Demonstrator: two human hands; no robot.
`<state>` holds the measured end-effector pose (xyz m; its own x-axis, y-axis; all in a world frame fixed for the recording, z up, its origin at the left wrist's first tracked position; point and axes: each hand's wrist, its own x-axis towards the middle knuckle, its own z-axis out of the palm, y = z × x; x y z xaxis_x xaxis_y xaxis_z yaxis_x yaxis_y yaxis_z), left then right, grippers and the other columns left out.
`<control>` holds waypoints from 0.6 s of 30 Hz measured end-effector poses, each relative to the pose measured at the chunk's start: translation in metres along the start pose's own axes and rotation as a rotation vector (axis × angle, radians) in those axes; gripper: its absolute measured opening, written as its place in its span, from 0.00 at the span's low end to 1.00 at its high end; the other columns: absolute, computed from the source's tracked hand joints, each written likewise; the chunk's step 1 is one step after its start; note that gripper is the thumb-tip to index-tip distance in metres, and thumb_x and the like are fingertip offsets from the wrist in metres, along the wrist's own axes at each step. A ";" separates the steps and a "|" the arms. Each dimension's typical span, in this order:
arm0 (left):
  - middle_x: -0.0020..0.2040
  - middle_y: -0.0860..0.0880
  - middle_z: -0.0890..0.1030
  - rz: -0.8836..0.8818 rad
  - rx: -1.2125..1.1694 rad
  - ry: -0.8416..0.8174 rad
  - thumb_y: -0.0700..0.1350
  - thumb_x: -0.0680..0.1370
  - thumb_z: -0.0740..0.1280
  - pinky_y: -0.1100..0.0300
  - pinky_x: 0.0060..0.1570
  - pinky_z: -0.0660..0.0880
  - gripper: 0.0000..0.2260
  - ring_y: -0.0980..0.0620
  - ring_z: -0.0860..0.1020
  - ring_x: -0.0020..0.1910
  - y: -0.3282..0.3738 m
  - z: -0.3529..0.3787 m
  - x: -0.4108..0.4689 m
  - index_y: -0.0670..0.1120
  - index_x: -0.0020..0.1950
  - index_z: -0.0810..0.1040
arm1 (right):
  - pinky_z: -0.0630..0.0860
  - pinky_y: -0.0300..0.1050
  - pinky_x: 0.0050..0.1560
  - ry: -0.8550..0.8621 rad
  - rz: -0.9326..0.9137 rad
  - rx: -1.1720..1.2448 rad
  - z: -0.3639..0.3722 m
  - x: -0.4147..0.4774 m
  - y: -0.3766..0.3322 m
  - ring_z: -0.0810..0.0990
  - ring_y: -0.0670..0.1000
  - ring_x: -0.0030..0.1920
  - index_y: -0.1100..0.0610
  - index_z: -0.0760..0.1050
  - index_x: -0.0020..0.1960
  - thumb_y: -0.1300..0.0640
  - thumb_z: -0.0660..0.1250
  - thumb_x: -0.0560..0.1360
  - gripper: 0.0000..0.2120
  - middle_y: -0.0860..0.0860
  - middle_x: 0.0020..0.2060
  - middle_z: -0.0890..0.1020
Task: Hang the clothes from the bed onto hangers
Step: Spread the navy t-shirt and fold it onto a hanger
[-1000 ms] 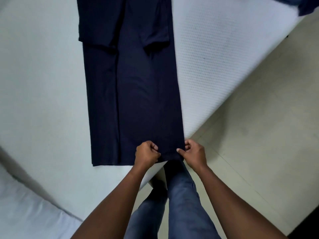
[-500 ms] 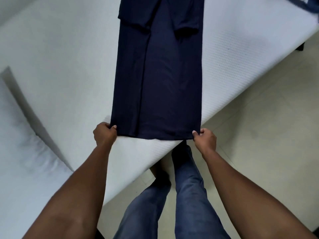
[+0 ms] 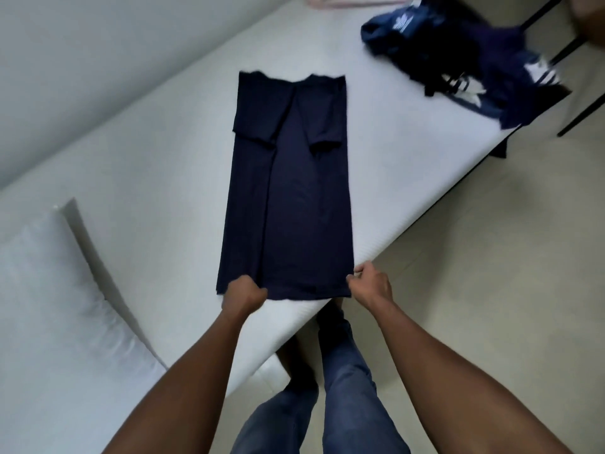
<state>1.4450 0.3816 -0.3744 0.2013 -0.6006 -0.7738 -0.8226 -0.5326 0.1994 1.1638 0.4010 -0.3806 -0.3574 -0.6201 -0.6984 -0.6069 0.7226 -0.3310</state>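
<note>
A dark navy T-shirt (image 3: 294, 198) lies flat on the white bed (image 3: 157, 165), folded lengthwise into a long strip with both sleeves tucked in. My left hand (image 3: 244, 291) is closed on the near hem toward its left corner. My right hand (image 3: 371, 283) pinches the near right corner of the hem, close to the bed's edge. A heap of dark blue and white clothes (image 3: 471, 60) sits at the far right end of the bed. Something pale pink (image 3: 340, 0), possibly hangers, shows at the top edge.
A white pillow (image 3: 49, 290) lies at the left on the bed. A white wall (image 3: 82, 60) runs behind the bed. Black metal legs (image 3: 579, 116) stand at the far right. My legs in blue jeans (image 3: 347, 381) stand on the beige floor (image 3: 491, 257).
My hands have spread apart from the hem's right part to its two ends. The view has lifted, and the whole shirt, the clothes heap and the pillow now show.
</note>
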 end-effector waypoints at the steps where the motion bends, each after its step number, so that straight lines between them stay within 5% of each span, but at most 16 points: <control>1: 0.40 0.45 0.83 0.058 0.013 -0.012 0.48 0.76 0.68 0.57 0.37 0.75 0.11 0.48 0.81 0.38 0.018 -0.007 -0.010 0.40 0.45 0.80 | 0.78 0.47 0.54 -0.004 -0.037 0.000 -0.016 -0.007 -0.008 0.81 0.56 0.55 0.53 0.75 0.63 0.51 0.68 0.79 0.14 0.54 0.56 0.82; 10: 0.38 0.49 0.79 0.413 0.246 0.092 0.47 0.80 0.64 0.57 0.33 0.69 0.09 0.52 0.74 0.34 0.185 -0.045 -0.077 0.46 0.41 0.73 | 0.72 0.44 0.51 0.040 -0.200 -0.015 -0.146 -0.027 -0.023 0.80 0.55 0.59 0.53 0.75 0.65 0.51 0.68 0.80 0.16 0.52 0.61 0.81; 14: 0.48 0.52 0.81 0.472 0.273 0.136 0.48 0.81 0.64 0.57 0.37 0.73 0.05 0.53 0.77 0.43 0.282 -0.048 -0.079 0.48 0.51 0.77 | 0.74 0.45 0.58 0.028 -0.185 0.020 -0.216 0.007 -0.009 0.79 0.55 0.62 0.55 0.74 0.69 0.51 0.67 0.79 0.19 0.53 0.64 0.80; 18: 0.61 0.46 0.81 0.559 0.308 0.183 0.49 0.81 0.66 0.52 0.51 0.77 0.16 0.44 0.80 0.57 0.372 -0.041 -0.065 0.46 0.68 0.77 | 0.74 0.47 0.64 0.045 -0.223 0.000 -0.291 0.056 -0.004 0.77 0.57 0.67 0.55 0.71 0.73 0.49 0.67 0.79 0.25 0.56 0.68 0.78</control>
<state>1.1474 0.1980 -0.2249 -0.2349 -0.8430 -0.4839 -0.9385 0.0671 0.3387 0.9397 0.2747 -0.2341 -0.2455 -0.7773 -0.5793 -0.6743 0.5662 -0.4740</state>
